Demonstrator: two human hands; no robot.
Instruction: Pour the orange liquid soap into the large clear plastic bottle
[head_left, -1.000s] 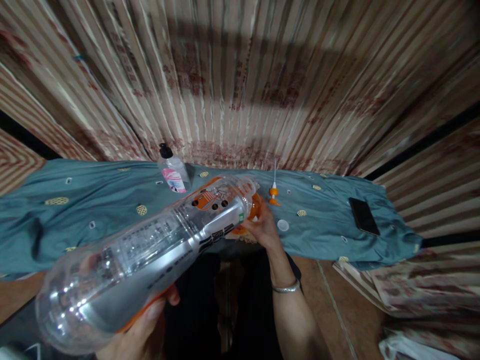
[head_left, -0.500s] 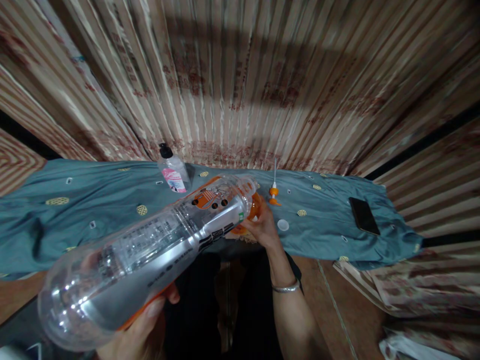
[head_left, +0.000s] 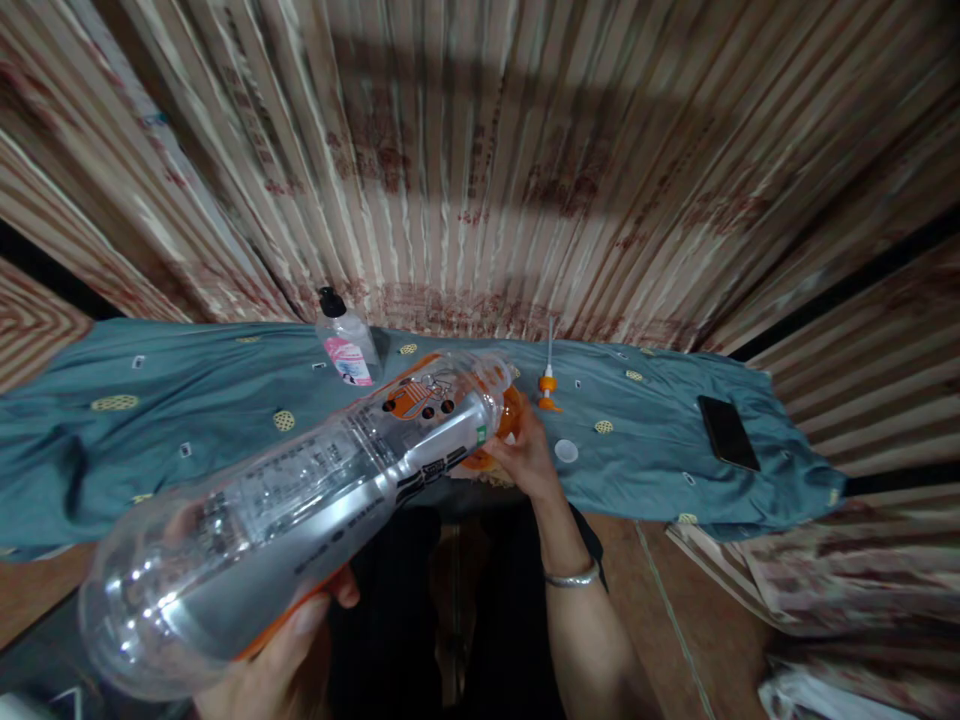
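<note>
My left hand [head_left: 289, 645] is closed around the lower part of a big clear plastic bottle [head_left: 300, 520] with a silver and orange label. The bottle is tilted, its mouth end up and to the right, over an orange bottle [head_left: 512, 410]. Around the side of that orange bottle my right hand [head_left: 525, 450] is wrapped; the large bottle hides much of it. I cannot tell whether the two mouths touch. Beyond my right hand lies an orange pump head [head_left: 549, 385] with a white tube. A small white round cap [head_left: 566, 451] is just right of the hand.
A pump bottle with a black top and pink label [head_left: 349, 350] stands at the back left. A dark phone [head_left: 727, 432] lies on the right of the blue patterned cloth [head_left: 637, 460]. Behind it hangs a striped curtain [head_left: 480, 170].
Almost nothing differs. The large bottle has shifted very slightly in my left hand's grip; my right hand stays where it was.
</note>
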